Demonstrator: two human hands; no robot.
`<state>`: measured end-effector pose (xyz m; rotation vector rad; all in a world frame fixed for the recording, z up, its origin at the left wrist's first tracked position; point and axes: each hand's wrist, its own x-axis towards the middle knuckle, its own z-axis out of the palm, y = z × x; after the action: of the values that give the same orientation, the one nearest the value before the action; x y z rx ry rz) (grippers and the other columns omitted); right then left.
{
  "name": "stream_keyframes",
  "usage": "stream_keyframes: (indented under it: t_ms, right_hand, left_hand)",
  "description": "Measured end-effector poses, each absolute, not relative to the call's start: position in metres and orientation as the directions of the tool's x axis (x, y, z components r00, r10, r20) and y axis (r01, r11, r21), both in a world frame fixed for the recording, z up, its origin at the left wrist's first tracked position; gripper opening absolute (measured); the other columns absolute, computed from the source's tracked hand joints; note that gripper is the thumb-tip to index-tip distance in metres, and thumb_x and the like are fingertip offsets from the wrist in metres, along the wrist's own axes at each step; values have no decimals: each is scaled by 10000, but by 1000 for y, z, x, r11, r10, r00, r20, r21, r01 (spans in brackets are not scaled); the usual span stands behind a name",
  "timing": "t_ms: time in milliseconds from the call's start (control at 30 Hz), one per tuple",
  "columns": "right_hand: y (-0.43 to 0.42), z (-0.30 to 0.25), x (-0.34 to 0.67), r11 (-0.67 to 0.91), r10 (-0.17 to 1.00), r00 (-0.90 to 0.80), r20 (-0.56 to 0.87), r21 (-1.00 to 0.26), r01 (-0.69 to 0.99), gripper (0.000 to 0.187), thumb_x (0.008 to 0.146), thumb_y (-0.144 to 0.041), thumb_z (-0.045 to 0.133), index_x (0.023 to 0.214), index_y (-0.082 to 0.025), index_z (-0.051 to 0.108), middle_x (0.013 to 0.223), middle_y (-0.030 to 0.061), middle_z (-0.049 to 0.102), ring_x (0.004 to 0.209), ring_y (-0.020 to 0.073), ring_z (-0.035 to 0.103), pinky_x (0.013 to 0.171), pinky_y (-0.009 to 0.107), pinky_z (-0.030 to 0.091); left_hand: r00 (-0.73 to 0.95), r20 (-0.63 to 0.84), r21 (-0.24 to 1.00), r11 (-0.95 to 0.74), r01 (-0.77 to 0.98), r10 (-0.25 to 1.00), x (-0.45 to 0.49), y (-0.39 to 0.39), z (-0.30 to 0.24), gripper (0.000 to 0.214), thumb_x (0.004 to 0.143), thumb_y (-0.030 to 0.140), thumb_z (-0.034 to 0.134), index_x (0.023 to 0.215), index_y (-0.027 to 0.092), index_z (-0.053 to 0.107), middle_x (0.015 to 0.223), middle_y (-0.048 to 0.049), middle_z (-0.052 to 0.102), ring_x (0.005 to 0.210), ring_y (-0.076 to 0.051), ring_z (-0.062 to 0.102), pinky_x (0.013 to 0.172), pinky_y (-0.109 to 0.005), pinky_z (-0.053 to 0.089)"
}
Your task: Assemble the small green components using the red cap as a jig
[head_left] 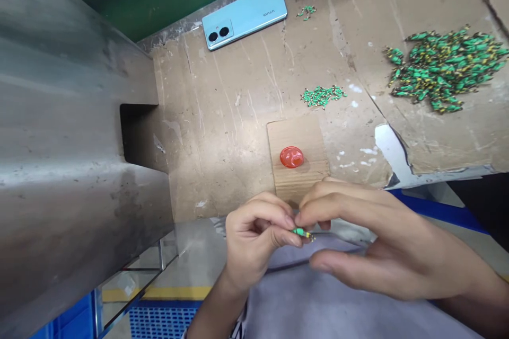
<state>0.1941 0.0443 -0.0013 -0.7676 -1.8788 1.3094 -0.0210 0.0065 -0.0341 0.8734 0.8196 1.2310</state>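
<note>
Between the thumb and forefinger of my left hand is a small green, yellow and dark figure-like piece, its kind too small to tell. My right hand is close beside it, thumb spread away from the fingers; its fingertips come near my left fingertips. Just beyond my hands, a small red round dish sits on a square of corrugated cardboard. Farther off lies a little heap of tiny green and dark parts. A large pile of green and yellow pieces is at the right.
A light-blue phone lies face down at the table's back edge, with a few tiny green bits near it. A large metal housing bounds the left side. Worn cardboard covers the tabletop. Below left is a blue crate.
</note>
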Motion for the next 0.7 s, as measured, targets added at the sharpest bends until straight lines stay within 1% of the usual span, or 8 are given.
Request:
stream_keyframes:
  t_ms: [67, 133, 200, 267, 433, 567, 700]
  right_hand:
    - [42, -3, 192, 310, 804, -555, 213, -947, 85, 119, 1135, -231, 753, 1242, -225, 700, 1042, -20, 816, 921, 91, 783, 853, 181, 614]
    - [40, -3, 191, 305, 816, -536, 214, -948, 87, 82, 1137, -191, 737, 1198, -235, 703, 1008, -18, 825, 882, 101, 794, 821, 190, 625]
    - [39, -3, 190, 301, 820, -524, 227, -952, 59, 72, 1143, -169, 725, 1143, -239, 709, 964, -11, 828, 840, 116, 804, 785, 205, 639]
    - [39, -2, 189, 306, 820, -514, 249, -952, 26, 94, 1142, -146, 720, 1128, -239, 716, 951, 3, 837, 824, 128, 813, 773, 216, 656]
    - [39, -3, 189, 316, 822, -496, 278, -949, -7, 119, 1114, -116, 750, 1149, -227, 725, 973, 25, 854, 839, 128, 823, 786, 205, 672]
    - [38, -2, 191, 334, 808, -508, 298, -942, -20, 146, 1093, -75, 745, 1149, -210, 734, 971, 30, 852, 843, 122, 822, 793, 194, 667]
    - [38, -1, 192, 330, 807, -509, 297, -943, -27, 173, 1069, -43, 745, 1141, -200, 731, 959, 29, 852, 833, 119, 816, 794, 190, 665]
  left_hand:
    - [115, -37, 911, 81, -404, 993, -20, 5, -34, 139, 920, 231, 1000, 1012, 247, 897, 907, 2, 814, 690, -107, 766, 654, -179, 660]
    - [67, 16, 935, 9, -353, 998, -20, 5, -34, 139, 909, 235, 1011, 983, 227, 894, 885, -1, 826, 730, -111, 793, 704, -171, 667]
    - [36, 81, 948, -66, -311, 996, -19, 6, -34, 156, 895, 224, 1021, 976, 211, 888, 881, -3, 840, 755, -109, 807, 739, -159, 670]
    - [29, 131, 947, -116, -300, 991, -19, 7, -33, 196, 878, 216, 1031, 1001, 205, 879, 891, -5, 852, 756, -111, 815, 750, -162, 680]
    - [42, 198, 937, -177, -301, 979, -19, 11, -32, 251, 878, 202, 1028, 1055, 204, 850, 918, -4, 851, 756, -124, 826, 752, -192, 711]
    - [58, 246, 934, -221, -282, 967, -19, 13, -33, 255, 871, 191, 1031, 1018, 197, 823, 912, 4, 841, 738, -119, 817, 741, -193, 716]
    - [47, 287, 926, -265, -268, 957, -19, 12, -36, 253, 853, 163, 1036, 973, 168, 813, 914, 2, 845, 748, -113, 819, 767, -176, 718]
